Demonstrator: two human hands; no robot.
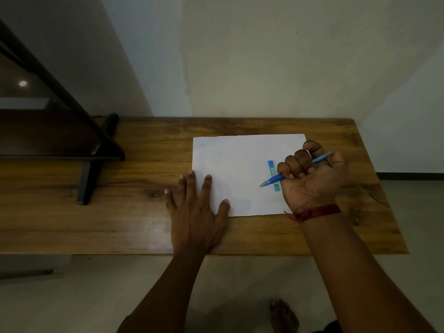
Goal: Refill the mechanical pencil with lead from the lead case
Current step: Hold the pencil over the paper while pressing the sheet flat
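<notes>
Blue mechanical pencil [276, 180] sits fisted in our right hand [312, 176] over the lead case [272, 169]; our left hand [194, 207] lies spread flat on the paper [240, 169]

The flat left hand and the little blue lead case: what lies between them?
Only bare white paper. In the head view, nothing else sits between the left hand and the lead case.

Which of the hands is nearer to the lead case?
Right. The right hand holds the pencil just beside the lead case; the left hand lies flat at the paper's left edge.
</notes>
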